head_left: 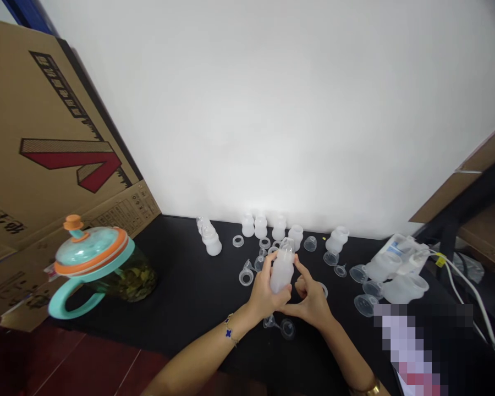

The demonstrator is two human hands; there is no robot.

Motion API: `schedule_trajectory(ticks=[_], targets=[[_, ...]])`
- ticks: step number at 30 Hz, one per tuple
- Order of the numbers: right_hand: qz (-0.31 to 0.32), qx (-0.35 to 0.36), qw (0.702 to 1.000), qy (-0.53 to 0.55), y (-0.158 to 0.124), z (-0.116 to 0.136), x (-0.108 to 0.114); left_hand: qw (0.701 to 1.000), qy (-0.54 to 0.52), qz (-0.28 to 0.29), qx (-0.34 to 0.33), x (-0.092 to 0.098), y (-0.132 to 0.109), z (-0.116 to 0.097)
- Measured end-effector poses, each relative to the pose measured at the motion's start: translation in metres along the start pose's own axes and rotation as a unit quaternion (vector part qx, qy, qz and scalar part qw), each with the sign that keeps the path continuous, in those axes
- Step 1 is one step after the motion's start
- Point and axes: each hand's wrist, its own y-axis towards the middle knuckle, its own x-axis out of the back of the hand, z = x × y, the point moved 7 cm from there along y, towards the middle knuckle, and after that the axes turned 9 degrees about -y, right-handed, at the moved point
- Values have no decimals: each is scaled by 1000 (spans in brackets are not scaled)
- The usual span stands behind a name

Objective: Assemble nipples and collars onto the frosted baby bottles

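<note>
My left hand (264, 289) wraps round a translucent white baby bottle (281, 273), which stands slightly tilted above the black table and has a clear cap on top. From the other side my right hand (314, 301) also grips it, its index finger against the upper side and its thumb near the base. Just left of the hands lies a white ring (246, 277). A clear dome cap (287, 329) lies just below the hands on the table. Behind them stand several open bottles, including a rounded bottle (296, 236).
Two capped bottles (212, 240) stand at the back left. At the far left is a teal-and-orange lidded jug (94, 269) beside a large cardboard box (37, 126). On the right are clear funnel-shaped parts (366, 304), a white device (410, 256) and white cables (474, 291). A white wall rises behind.
</note>
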Motion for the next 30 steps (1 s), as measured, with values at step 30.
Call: schedule_trajectory(ticks=[30], targets=[[41, -5, 991, -130, 7, 7, 4, 997, 77, 2, -17, 4, 6, 3]])
